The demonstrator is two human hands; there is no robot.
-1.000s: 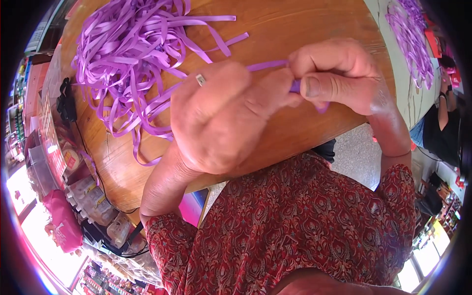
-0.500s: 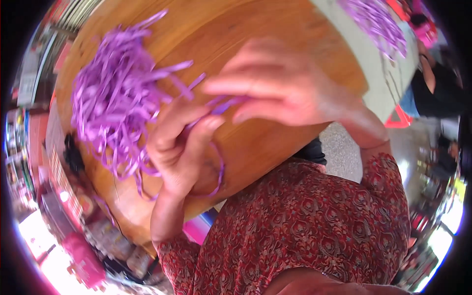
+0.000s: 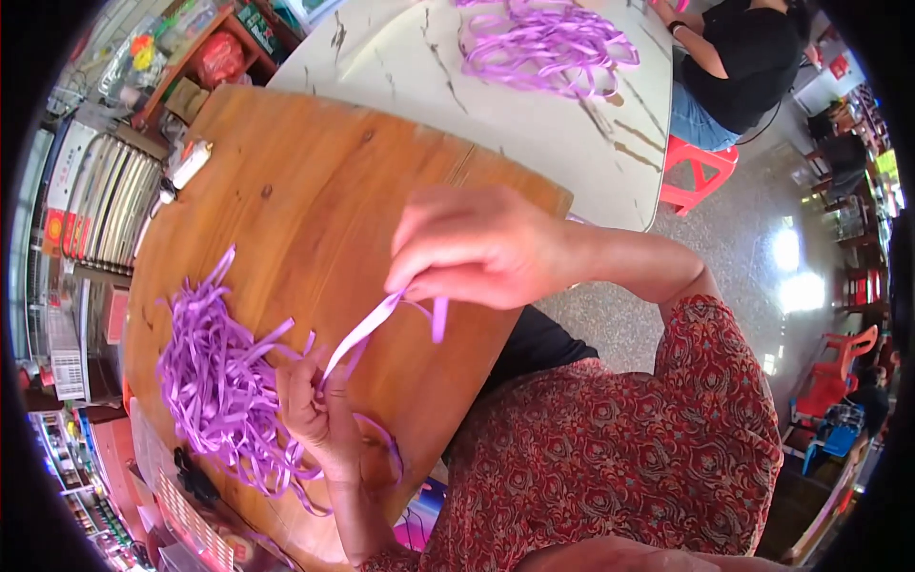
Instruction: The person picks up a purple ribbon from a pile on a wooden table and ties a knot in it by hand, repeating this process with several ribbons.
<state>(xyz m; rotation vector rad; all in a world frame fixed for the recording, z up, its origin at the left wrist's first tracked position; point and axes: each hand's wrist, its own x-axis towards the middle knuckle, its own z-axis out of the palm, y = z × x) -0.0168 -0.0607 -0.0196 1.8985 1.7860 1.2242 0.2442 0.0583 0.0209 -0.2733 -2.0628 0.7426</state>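
By the far left corner of the wooden worktop (image 3: 305,200), a small white object (image 3: 192,164), too small to identify. Beside the near left edge, a black object (image 3: 195,477), likewise hard to make out. Along the left edge, a loose, tangled heap of purple ribbon (image 3: 214,381), with free ends sticking out toward the far edge and the middle. Just right of the heap, over the worktop, the left hand (image 3: 324,419): narrow in grip, with thumb and fingertips closed on a ribbon strip (image 3: 362,332). Stretched aslant from there toward the worktop's middle, flat and pale along most of its length. To the right of the left wrist, a curved ribbon loop (image 3: 393,448) toward the near edge. At the strip's upper end, the right hand (image 3: 488,246), raised over the right part of the worktop and pinching tightly, with a short ribbon end (image 3: 439,321) hanging below. Past the far edge, a white marbled table (image 3: 419,76), bearing a second pile of purple ribbon (image 3: 548,52). Off its right edge, a red stool (image 3: 701,176) and a person in a black top (image 3: 748,57).
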